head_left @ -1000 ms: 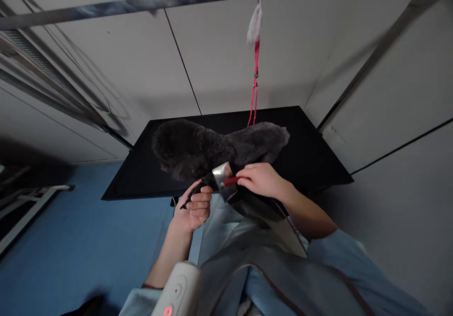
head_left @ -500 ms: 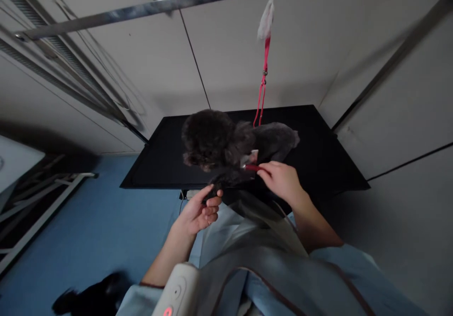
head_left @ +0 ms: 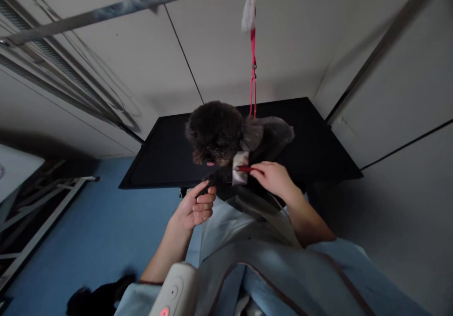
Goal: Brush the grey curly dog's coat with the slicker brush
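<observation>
A small dark curly-haired dog (head_left: 226,134) stands on a black table (head_left: 159,158), its head turned toward me. A red leash (head_left: 253,84) runs from its neck up to a metal bar (head_left: 141,2) overhead. My left hand (head_left: 194,207) is closed round the dog's front paw at the table's near edge. My right hand (head_left: 274,179) pinches the red handle of a brush (head_left: 241,170), whose pale square head rests against the dog's chest.
White wall panels rise behind and to the right of the table. A blue floor lies to the left, with a white metal frame (head_left: 38,212) at the far left. A white device (head_left: 175,290) with a red light hangs at my chest.
The dog has raised and turned its head toward me. My left hand loosened on the paw and has closed on it again. The brush moved from the leg up to the chest.
</observation>
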A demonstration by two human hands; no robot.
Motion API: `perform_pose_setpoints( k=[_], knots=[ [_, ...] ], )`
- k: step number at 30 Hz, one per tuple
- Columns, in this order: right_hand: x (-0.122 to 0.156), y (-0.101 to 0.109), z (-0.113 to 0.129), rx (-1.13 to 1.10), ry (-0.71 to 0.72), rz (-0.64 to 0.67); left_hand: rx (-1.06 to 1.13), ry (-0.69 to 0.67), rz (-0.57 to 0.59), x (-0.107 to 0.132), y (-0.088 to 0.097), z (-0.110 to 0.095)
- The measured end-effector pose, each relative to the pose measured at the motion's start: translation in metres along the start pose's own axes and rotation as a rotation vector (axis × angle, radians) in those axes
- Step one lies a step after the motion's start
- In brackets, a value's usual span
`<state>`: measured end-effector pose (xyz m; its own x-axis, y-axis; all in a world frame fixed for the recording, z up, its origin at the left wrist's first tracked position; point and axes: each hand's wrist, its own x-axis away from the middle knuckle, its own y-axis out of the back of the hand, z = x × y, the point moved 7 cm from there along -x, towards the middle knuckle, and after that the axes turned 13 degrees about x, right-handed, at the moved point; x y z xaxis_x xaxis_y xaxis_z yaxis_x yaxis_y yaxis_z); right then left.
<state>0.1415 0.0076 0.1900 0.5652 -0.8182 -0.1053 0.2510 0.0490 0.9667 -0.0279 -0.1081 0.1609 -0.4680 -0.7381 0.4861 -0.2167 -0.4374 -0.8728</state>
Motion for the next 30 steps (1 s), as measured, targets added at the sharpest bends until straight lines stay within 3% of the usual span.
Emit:
perform_pose_setpoints(
  k=[2,3,6,8,11,14,16,19,20,24,28,30],
  knots=[
    [0.001,0.004,-0.011,0.055,-0.115,-0.041,-0.012,0.006,-0.008,0.0,0.001,0.0],
    [0.002,0.004,-0.009,0.049,-0.092,-0.051,-0.027,0.011,-0.01,0.0,0.001,0.001],
    [0.002,-0.002,0.014,-0.05,0.163,-0.001,-0.089,0.001,-0.012,-0.002,0.001,0.001],
    [0.0,-0.008,0.013,-0.041,0.157,0.04,-0.164,-0.026,-0.029,-0.004,0.003,0.0],
    [-0.002,-0.01,-0.009,0.056,-0.042,0.013,-0.411,-0.081,-0.093,-0.011,0.013,-0.004],
    [-0.003,-0.011,0.001,0.028,0.164,0.05,-0.807,-0.176,-0.12,-0.021,0.019,-0.012],
    [-0.005,-0.011,0.004,0.03,0.253,0.094,-1.045,-0.214,-0.092,-0.026,0.017,-0.016],
    [-0.012,-0.002,-0.011,0.13,0.074,0.062,-1.249,-0.222,-0.054,-0.03,0.012,-0.022],
    [-0.013,0.0,-0.01,0.141,0.079,0.05,-1.299,-0.228,-0.05,-0.031,0.01,-0.024],
    [-0.01,-0.002,0.012,0.087,0.4,0.138,-1.472,-0.344,0.008,-0.035,-0.007,-0.032],
    [-0.017,0.002,-0.012,0.188,0.156,0.08,-1.577,-0.365,0.088,-0.046,-0.016,-0.032],
    [-0.014,0.0,-0.011,0.162,0.225,0.077,-1.617,-0.348,0.147,-0.052,-0.018,-0.029]
  ],
)
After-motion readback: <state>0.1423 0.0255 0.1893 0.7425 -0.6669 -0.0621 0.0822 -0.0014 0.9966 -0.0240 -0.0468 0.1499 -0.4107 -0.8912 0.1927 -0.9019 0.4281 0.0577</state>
